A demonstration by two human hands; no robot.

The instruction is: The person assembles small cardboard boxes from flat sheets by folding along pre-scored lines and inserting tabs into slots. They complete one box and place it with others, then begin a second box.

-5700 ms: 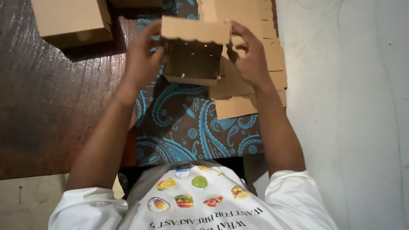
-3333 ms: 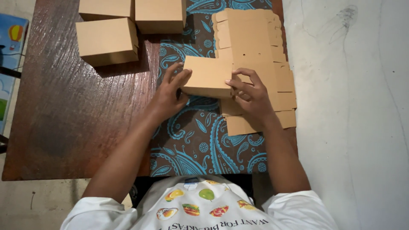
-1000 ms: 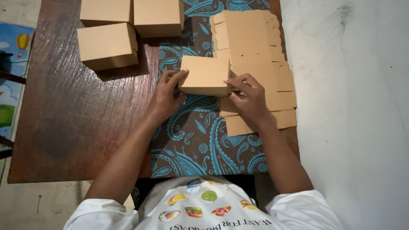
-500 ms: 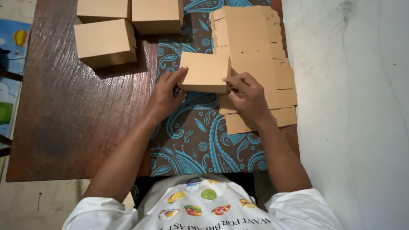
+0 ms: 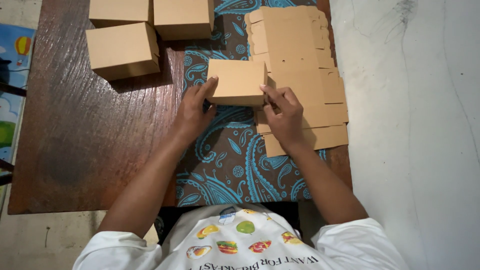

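Both hands grip one box — left hand, right hand — on the counter, beside the flat stack. Press too hard and a flap may bend — or the stack slides.

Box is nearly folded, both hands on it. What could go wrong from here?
1. The right hand pinches the near right corner of the folded box; hard pressure there may crease the thin card.
2. The box overlaps the stack of flat blanks; sliding it could shift or fan them.
3. The left hand only steadies the left end, so the box may skew on the patterned cloth.
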